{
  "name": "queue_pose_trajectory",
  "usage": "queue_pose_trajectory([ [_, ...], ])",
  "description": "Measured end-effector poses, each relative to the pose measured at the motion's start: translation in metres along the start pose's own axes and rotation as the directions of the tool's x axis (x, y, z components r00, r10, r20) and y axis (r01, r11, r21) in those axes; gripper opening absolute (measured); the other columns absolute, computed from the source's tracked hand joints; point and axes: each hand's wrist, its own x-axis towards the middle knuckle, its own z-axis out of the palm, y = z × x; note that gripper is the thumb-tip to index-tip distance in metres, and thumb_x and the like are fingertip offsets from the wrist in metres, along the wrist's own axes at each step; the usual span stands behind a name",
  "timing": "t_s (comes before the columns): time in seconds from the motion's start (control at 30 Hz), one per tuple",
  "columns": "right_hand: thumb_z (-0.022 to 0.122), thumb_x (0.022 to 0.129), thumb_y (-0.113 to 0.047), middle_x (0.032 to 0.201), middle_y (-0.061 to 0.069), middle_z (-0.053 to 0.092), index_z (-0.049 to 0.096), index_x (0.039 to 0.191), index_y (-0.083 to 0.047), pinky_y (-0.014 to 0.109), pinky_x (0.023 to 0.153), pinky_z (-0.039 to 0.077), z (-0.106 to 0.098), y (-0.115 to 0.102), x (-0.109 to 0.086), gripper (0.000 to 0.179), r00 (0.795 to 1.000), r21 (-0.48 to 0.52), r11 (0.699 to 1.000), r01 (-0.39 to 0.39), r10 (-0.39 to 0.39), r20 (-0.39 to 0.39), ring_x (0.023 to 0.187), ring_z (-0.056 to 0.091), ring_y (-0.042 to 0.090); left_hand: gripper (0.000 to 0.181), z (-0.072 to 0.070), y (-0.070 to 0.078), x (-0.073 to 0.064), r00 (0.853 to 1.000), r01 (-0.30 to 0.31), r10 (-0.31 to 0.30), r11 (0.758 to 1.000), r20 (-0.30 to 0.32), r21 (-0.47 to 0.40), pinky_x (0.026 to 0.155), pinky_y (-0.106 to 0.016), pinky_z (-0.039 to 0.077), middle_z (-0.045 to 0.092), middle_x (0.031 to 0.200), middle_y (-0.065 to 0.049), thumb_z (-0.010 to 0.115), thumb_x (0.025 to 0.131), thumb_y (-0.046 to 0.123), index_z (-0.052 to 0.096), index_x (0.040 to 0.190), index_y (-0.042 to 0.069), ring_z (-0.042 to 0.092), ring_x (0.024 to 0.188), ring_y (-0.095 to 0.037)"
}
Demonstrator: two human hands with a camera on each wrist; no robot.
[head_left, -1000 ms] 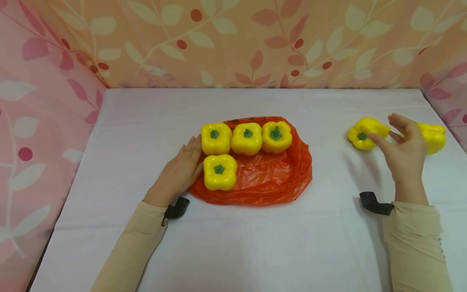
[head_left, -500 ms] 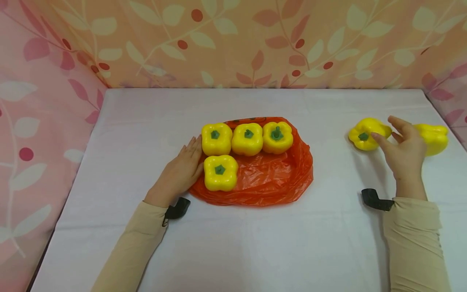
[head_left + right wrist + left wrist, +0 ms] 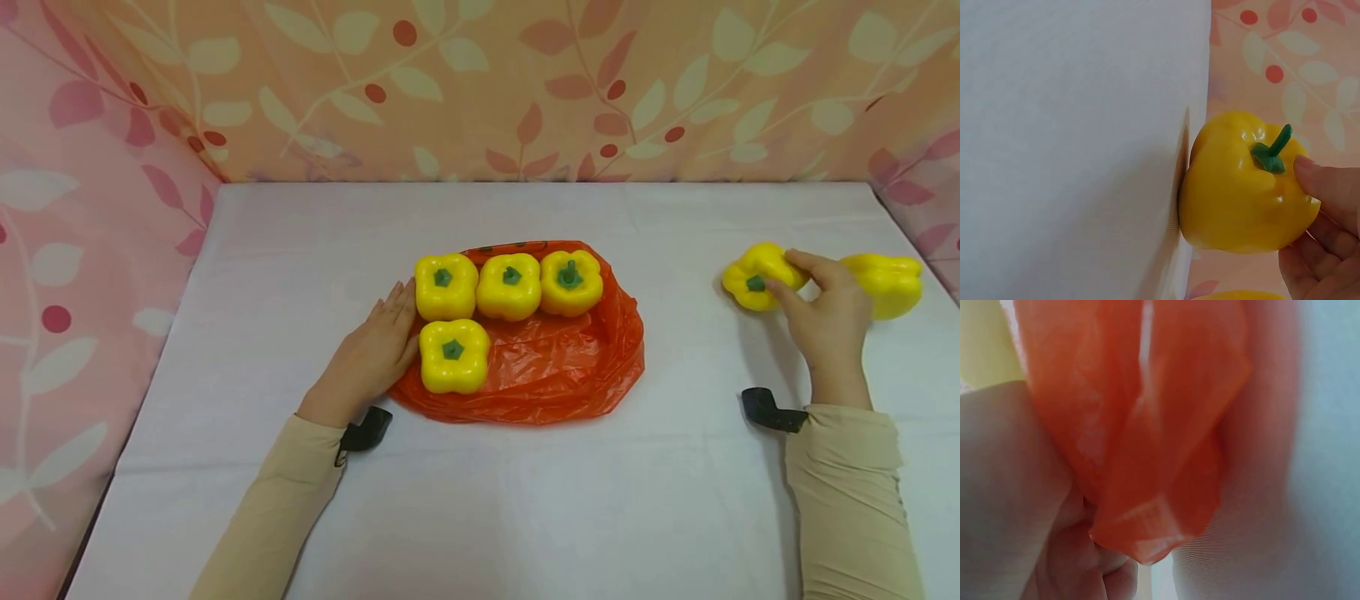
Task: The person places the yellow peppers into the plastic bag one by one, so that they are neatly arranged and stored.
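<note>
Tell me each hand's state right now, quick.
Left hand: open, resting at the red bag's left edge.
Right hand: holding a yellow pepper, thumb on one side.

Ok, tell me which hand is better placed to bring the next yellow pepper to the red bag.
Probably the right: the right hand pinches a yellow pepper off to the right. The left hand rests at the left edge of the red bag, far from that pepper.

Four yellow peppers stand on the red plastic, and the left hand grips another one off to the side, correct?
Wrong hand: the head view shows the right hand gripping that yellow pepper. The left hand rests at the red plastic's edge.
</note>
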Motion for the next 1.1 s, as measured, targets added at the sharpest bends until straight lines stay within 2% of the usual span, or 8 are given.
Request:
queue_pose_trajectory([
  [0.13,0.064,0.090,-0.013,0.130,0.020,0.055,0.057,0.129,-0.003,0.031,0.109,0.030,0.002,0.001,0.000,0.041,0.999,0.001,1.000,0.021,-0.021,-0.043,0.123,0.048,0.030,0.068,0.000,0.000,0.000,1.000,0.002,-0.002,1.000,0.001,0.002,0.115,-0.043,0.011,0.008,0.157,-0.013,0.042,0.100,0.029,0.007,0.149,-0.002,0.006,0.144,-0.025],
  [0.3,0.069,0.087,-0.015,0.124,0.018,0.060,0.063,0.123,-0.004,0.017,0.100,0.034,0.005,0.000,-0.001,0.038,0.993,0.019,0.998,0.063,-0.061,-0.105,0.108,0.050,0.000,0.068,0.000,0.001,0.000,1.000,0.006,-0.006,1.000,0.001,0.001,0.115,-0.043,0.011,0.009,0.157,-0.013,0.043,0.100,0.029,0.007,0.149,-0.002,0.006,0.144,-0.025],
  [0.37,0.069,0.087,-0.016,0.124,0.013,0.061,0.063,0.122,-0.003,0.014,0.097,0.035,0.006,-0.001,-0.002,0.038,0.991,0.037,0.997,0.073,-0.069,-0.111,0.102,0.047,-0.007,0.068,0.000,0.000,0.000,1.000,0.007,-0.007,1.000,-0.001,0.001,0.115,-0.043,0.011,0.009,0.157,-0.013,0.042,0.100,0.029,0.006,0.149,-0.002,0.006,0.144,-0.025],
  [0.47,0.069,0.087,-0.015,0.120,0.000,0.063,0.064,0.121,-0.001,0.013,0.096,0.037,0.006,-0.004,-0.003,0.037,0.992,0.089,0.993,0.077,-0.067,-0.104,0.098,0.047,-0.009,0.069,0.001,0.000,0.001,1.000,0.007,-0.007,1.000,-0.005,0.003,0.115,-0.043,0.011,0.009,0.157,-0.012,0.042,0.100,0.030,0.006,0.150,-0.001,0.006,0.144,-0.025],
  [0.57,0.069,0.086,-0.014,0.107,-0.016,0.063,0.064,0.120,-0.001,0.011,0.090,0.042,0.006,-0.008,-0.003,0.036,0.997,0.181,0.983,0.038,-0.024,-0.075,0.092,0.051,-0.010,0.069,0.001,0.000,0.001,1.000,0.007,-0.007,1.000,-0.007,0.002,0.115,-0.043,0.011,0.009,0.157,-0.012,0.042,0.100,0.030,0.006,0.150,-0.001,0.006,0.144,-0.024],
  [0.73,0.068,0.087,-0.017,0.094,-0.026,0.058,0.063,0.122,-0.001,0.003,0.074,0.044,0.004,-0.015,-0.004,0.039,0.998,0.317,0.946,-0.068,0.060,0.033,0.085,0.055,-0.006,0.069,0.002,0.000,0.001,1.000,0.010,-0.010,1.000,-0.007,0.002,0.115,-0.043,0.011,0.009,0.157,-0.012,0.042,0.100,0.031,0.005,0.150,0.000,0.006,0.144,-0.024],
  [0.93,0.064,0.090,-0.027,0.091,-0.028,0.058,0.060,0.126,-0.001,0.006,0.075,0.042,0.002,-0.022,-0.008,0.045,0.986,0.338,0.935,-0.109,0.060,0.154,0.093,0.051,-0.001,0.069,0.001,0.000,0.001,1.000,0.012,-0.012,1.000,-0.003,0.001,0.115,-0.043,0.011,0.009,0.157,-0.012,0.042,0.100,0.031,0.005,0.150,0.000,0.005,0.144,-0.024],
  [1.1,0.061,0.092,-0.030,0.098,-0.024,0.059,0.057,0.129,0.000,0.005,0.079,0.043,0.002,-0.024,-0.009,0.048,0.981,0.322,0.941,-0.103,0.042,0.191,0.097,0.051,0.001,0.069,0.001,0.000,0.001,1.000,0.010,-0.010,1.000,-0.004,0.005,0.115,-0.043,0.012,0.009,0.157,-0.012,0.042,0.100,0.031,0.006,0.150,0.000,0.006,0.144,-0.024],
])
